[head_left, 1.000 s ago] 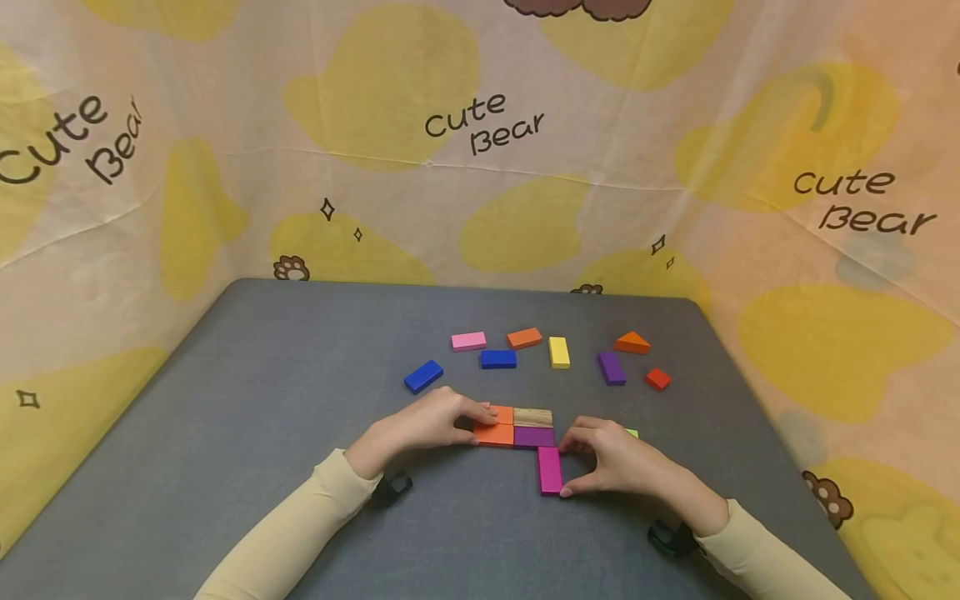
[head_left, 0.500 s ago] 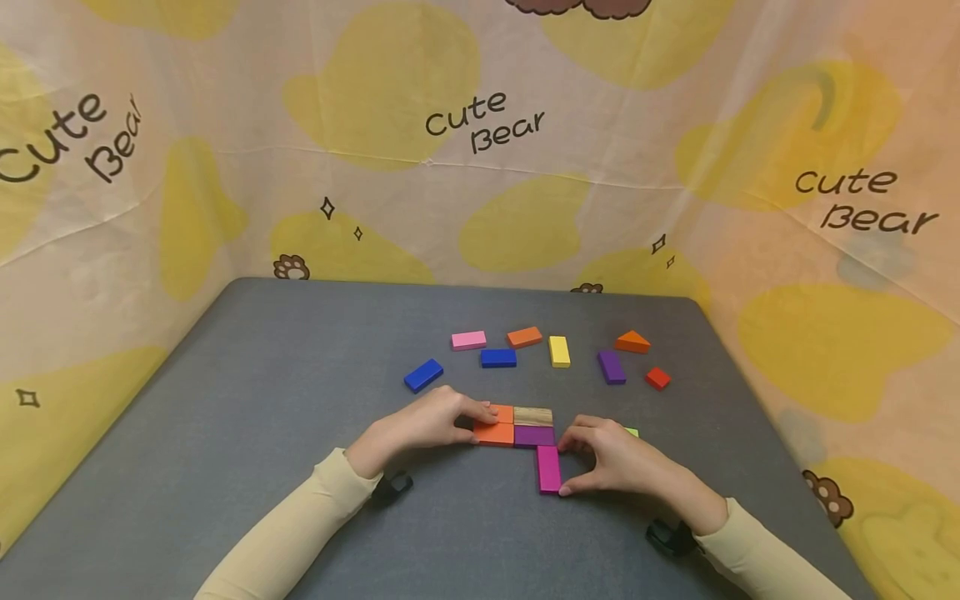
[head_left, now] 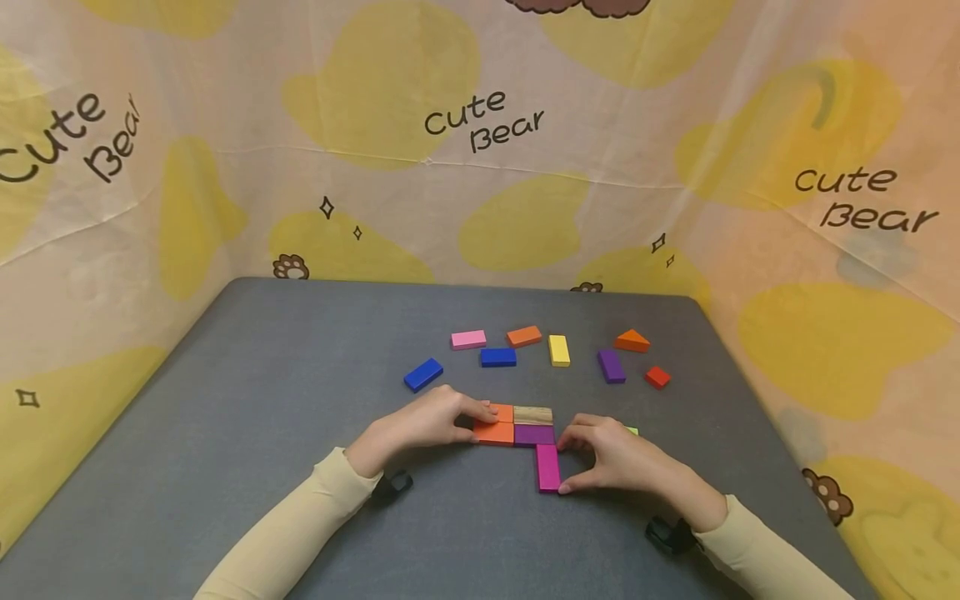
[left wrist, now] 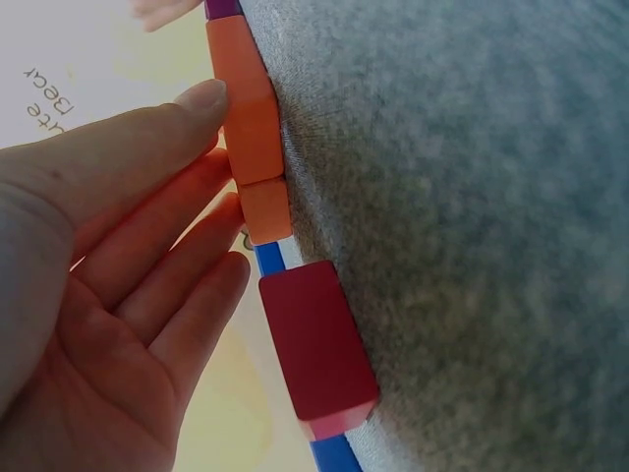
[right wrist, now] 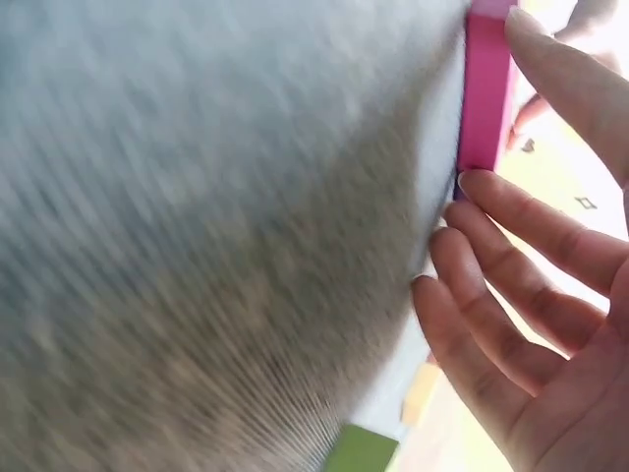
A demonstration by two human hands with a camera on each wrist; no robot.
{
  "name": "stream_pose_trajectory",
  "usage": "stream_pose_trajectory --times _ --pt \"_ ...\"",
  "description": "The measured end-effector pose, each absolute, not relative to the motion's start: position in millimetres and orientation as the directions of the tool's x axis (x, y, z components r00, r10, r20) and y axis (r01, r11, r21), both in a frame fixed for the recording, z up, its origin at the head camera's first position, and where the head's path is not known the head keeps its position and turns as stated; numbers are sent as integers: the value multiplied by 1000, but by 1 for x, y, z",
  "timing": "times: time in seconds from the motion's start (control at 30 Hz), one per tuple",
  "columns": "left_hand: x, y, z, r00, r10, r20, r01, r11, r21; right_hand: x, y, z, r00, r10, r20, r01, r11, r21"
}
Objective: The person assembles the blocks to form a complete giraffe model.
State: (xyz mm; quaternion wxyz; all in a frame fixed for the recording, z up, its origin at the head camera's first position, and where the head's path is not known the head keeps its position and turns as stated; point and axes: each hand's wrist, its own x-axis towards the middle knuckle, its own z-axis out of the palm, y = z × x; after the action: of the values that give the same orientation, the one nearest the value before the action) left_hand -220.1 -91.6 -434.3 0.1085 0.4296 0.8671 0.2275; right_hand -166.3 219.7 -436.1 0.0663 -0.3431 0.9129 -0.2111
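Side by side on the grey table lie two orange blocks (head_left: 493, 434), a wood-grain block (head_left: 532, 415) and a purple block (head_left: 534, 436). My left hand (head_left: 427, 423) holds the orange pair at its left end, thumb by the near corner and a finger over the far one. A magenta block (head_left: 548, 468) points toward me below the purple block's right end. My right hand (head_left: 622, 452) pinches it along its right side, thumb at the near corner, index finger at the far one. In the left wrist view a dark red block (left wrist: 319, 344) lies near the left hand; the head view does not show it.
Behind the hands lie blue blocks (head_left: 423, 375), a pink block (head_left: 468, 340), an orange block (head_left: 523, 336), a yellow block (head_left: 558, 351), another purple block (head_left: 611, 366), an orange triangle (head_left: 632, 341) and a red block (head_left: 657, 377). A green block (right wrist: 361, 450) is partly hidden behind the right hand.
The magenta block has edged very slightly left with my right hand. My left hand and the orange blocks have stayed in place.
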Motion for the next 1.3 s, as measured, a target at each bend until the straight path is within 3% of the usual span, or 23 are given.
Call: stream_pose_trajectory --times 0.2,0.37,0.53,0.8,1.3 --pt "-220 -92 -435 -606 795 7 692 523 497 -180 226 -425 -737 -671 82 -616 616 -491" --pt "-221 -92 -436 -607 795 5 692 526 495 -193 224 -425 -695 -700 163 -682 569 -459" --pt "-221 -92 -436 -609 793 -1 688 530 495 -197 214 -429 -657 -746 113 -696 541 -472" --pt "-220 -92 -434 -614 789 -9 682 536 498 -197 209 -433 -655 -755 5 -654 564 -504" --pt "-221 -91 -435 -612 791 1 696 538 476 -196 209 -435 -643 -765 24 -678 555 -483"
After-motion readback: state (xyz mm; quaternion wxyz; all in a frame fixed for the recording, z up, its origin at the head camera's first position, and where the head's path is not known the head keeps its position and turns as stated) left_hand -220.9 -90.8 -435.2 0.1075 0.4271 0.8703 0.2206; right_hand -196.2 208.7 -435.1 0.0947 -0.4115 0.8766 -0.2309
